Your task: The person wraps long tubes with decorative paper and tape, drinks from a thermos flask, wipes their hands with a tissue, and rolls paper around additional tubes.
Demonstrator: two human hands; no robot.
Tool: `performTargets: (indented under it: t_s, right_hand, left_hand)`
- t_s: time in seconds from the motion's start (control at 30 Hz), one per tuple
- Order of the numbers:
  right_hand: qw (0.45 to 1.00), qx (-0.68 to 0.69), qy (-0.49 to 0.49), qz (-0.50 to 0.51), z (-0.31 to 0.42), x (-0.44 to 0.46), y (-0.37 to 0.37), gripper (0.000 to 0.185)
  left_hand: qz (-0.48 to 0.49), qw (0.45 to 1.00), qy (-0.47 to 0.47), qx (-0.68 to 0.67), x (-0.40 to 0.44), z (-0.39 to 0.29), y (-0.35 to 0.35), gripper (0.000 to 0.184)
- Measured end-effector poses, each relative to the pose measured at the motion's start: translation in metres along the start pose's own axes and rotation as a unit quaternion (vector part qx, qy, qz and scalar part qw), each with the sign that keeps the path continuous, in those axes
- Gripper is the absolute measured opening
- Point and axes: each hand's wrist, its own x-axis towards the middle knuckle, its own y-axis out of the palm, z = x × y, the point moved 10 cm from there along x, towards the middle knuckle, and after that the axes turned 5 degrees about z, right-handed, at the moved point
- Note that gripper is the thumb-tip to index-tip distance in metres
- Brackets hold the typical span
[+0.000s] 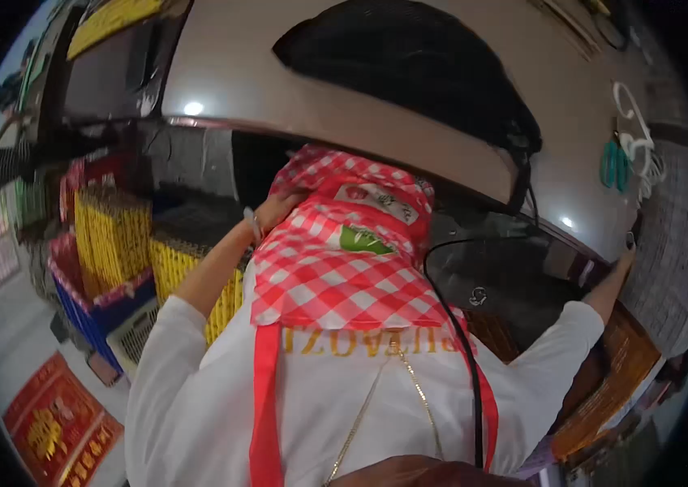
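Note:
My left hand (277,209) lies against the red-and-white checked apron (344,284) over my lap, a pale band around its wrist. Its fingers rest flat on the cloth, holding nothing that I can see. At the far right, my right hand (627,253) is by the table's edge. It shows only small and partly hidden, with a dark spot near its end, so its fingers cannot be made out. Beyond that hand, scissors with teal handles (613,166) lie on the table (230,73), beside a white looped object (636,122).
A large black object (409,73) covers the table's middle. A black cable (441,280) runs down across my front. To the left stand yellow stacks (113,243) and a blue crate (109,325). A red mat (56,422) is on the floor; brown wooden furniture (616,390) stands right.

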Motion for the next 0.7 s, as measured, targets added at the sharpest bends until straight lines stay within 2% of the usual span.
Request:
performTargets:
  t_s: [0.07, 0.13, 0.17, 0.23, 0.27, 0.37, 0.4, 0.47, 0.5, 0.53, 0.57, 0.6, 0.63, 0.67, 0.7]
  right_hand:
    - [0.998, -0.03, 0.043, -0.015, 0.02, -0.03, -0.005, 0.065]
    - [0.996, -0.037, 0.075, -0.015, 0.033, -0.053, 0.0, 0.066]
    - [0.995, -0.04, 0.09, -0.015, 0.036, -0.064, 0.002, 0.067]
    - [0.992, -0.044, 0.118, -0.008, 0.04, -0.082, 0.009, 0.068]
    - [0.99, -0.046, 0.13, -0.009, 0.043, -0.094, 0.011, 0.068]
    - [0.985, -0.048, 0.165, -0.004, 0.057, -0.127, 0.021, 0.07]
    - [0.983, -0.045, 0.176, -0.005, 0.062, -0.138, 0.022, 0.071]
    - [0.978, -0.028, 0.209, -0.01, 0.068, -0.157, 0.026, 0.072]
    - [0.974, -0.012, 0.224, -0.023, 0.069, -0.161, 0.022, 0.073]
    - [0.97, 0.016, 0.241, -0.043, 0.069, -0.167, 0.019, 0.074]
    - [0.963, 0.06, 0.249, -0.079, 0.066, -0.169, 0.012, 0.069]
    - [0.964, 0.069, 0.241, -0.085, 0.07, -0.176, 0.011, 0.069]
    - [0.97, 0.075, 0.166, -0.161, 0.085, -0.184, -0.005, 0.064]
    - [0.964, 0.079, 0.091, -0.236, 0.103, -0.199, -0.019, 0.06]
    - [0.963, 0.088, 0.084, -0.241, 0.107, -0.212, -0.02, 0.06]
  left_hand:
    - [-0.06, 0.998, 0.013, -0.021, -0.007, -0.05, -0.004, 0.027]
    - [-0.092, 0.97, 0.155, 0.162, -0.027, -0.109, -0.01, 0.027]
    - [-0.067, 0.954, 0.213, 0.201, -0.04, -0.139, -0.003, 0.024]
    - [0.011, 0.982, 0.18, 0.064, -0.05, -0.144, 0.008, 0.019]
    - [0.04, 0.964, 0.238, 0.112, -0.054, -0.157, 0.017, 0.022]
    - [0.059, 0.945, 0.282, 0.152, -0.034, -0.155, 0.034, 0.027]
    - [0.11, 0.948, 0.23, 0.188, -0.021, -0.153, 0.043, 0.029]
    - [0.187, 0.931, 0.207, 0.233, -0.002, -0.144, 0.069, 0.027]
    - [0.197, 0.901, 0.222, 0.316, 0.004, -0.139, 0.083, 0.027]
    - [0.173, 0.867, 0.175, 0.433, 0.013, -0.125, 0.09, 0.029]
    - [0.153, 0.895, 0.03, 0.418, 0.022, -0.119, 0.075, 0.032]
    - [0.121, 0.901, -0.114, 0.401, 0.024, -0.113, 0.059, 0.036]
    - [0.113, 0.902, -0.105, 0.404, 0.031, -0.117, 0.057, 0.036]
    - [0.159, 0.859, -0.108, 0.474, 0.042, -0.101, 0.062, 0.038]
    - [0.202, 0.808, -0.111, 0.542, 0.062, -0.073, 0.069, 0.041]
